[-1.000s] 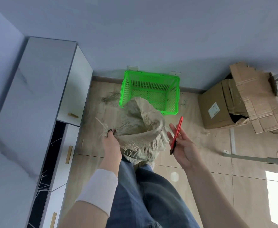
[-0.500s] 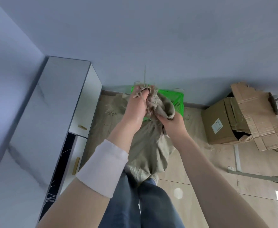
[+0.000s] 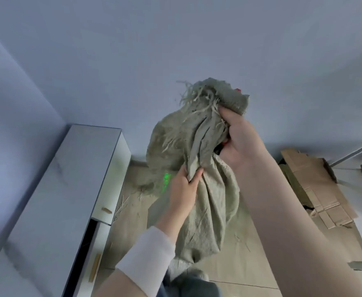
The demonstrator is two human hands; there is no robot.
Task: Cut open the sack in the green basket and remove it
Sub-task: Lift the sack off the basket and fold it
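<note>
sack [image 3: 207, 215], just one, left hand [image 3: 183, 189] and right hand [image 3: 240, 140] gripping

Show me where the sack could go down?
The cabinet top along the left wall is bare. Mostly bare floor lies under the hanging sack, between the legs and the cardboard. Crowded: loose strands litter the floor strip beside the cabinet, and cardboard fills the right side.

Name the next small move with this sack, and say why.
Probably set the sack aside on the floor: left hand and right hand both grip it bunched and lifted, hanging limp, with the green basket only glimpsed behind it.
</note>
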